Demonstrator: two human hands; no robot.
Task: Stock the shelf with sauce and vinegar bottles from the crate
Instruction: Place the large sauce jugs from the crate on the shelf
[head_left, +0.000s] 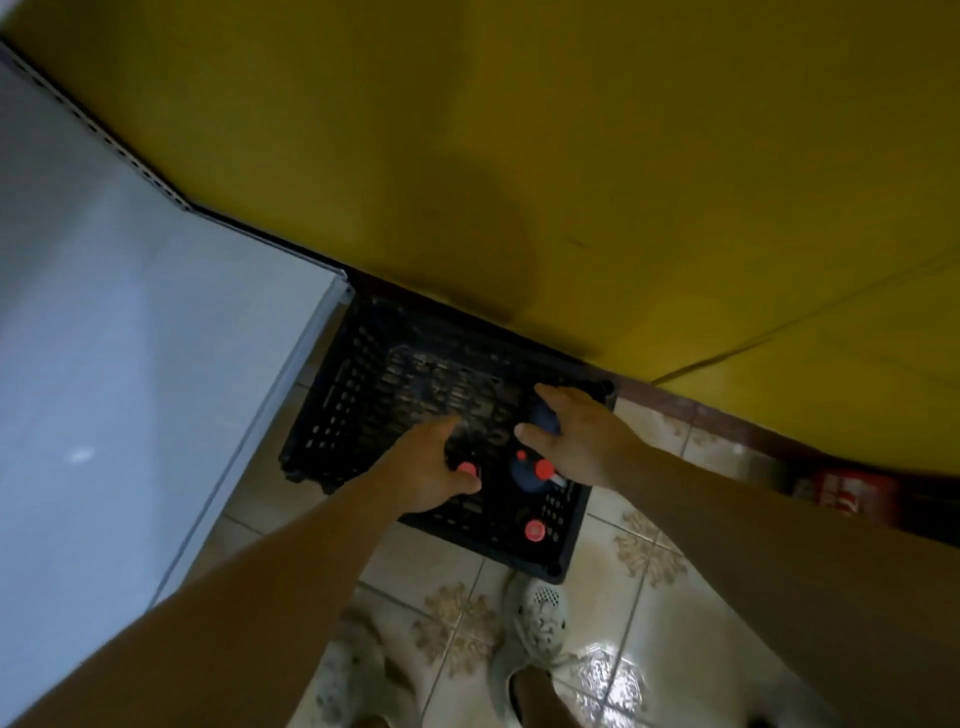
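A black slatted plastic crate (358, 374) stands on the tiled floor against a yellow wall. In its near right part stand dark bottles with red caps: one cap (468, 469) under my left hand, one (543, 469) by my right hand, one (534, 530) nearest me. My left hand (431, 467) reaches down into the crate, fingers spread over a red-capped bottle. My right hand (576, 431) hovers with fingers apart over a dark bottle top (544, 415). Neither hand clearly grips anything.
A white shelf board (130, 338) fills the left side, its edge beside the crate's left wall. The yellow wall (571, 156) rises behind the crate. A red pack (847, 493) lies on the floor at the right. My shoes (535, 634) stand just before the crate.
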